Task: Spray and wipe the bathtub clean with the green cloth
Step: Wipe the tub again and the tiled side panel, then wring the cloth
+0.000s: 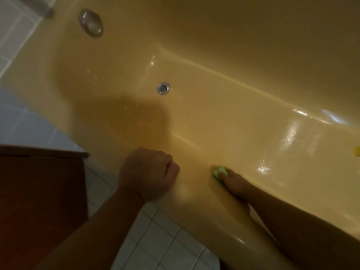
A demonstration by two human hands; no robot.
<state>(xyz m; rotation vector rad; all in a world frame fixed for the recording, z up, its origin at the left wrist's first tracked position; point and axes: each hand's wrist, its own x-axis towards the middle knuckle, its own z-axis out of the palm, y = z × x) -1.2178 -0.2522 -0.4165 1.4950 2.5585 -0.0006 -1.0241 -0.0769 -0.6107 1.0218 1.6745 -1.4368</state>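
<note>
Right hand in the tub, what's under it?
A green cloth, held against the near wall of the yellow bathtub. Only one end shows; the right hand covers the rest.

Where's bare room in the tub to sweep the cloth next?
The bathtub floor is bare from the drain to the small yellow thing at the right edge. Crowded at the near side: left hand fisted on the rim, right hand holding the green cloth beside.

I see the right hand (234, 185) pinching green cloth (219, 171) against bathtub (214, 114) wall at five o'clock; left hand (148, 173) fisted on rim.
</note>
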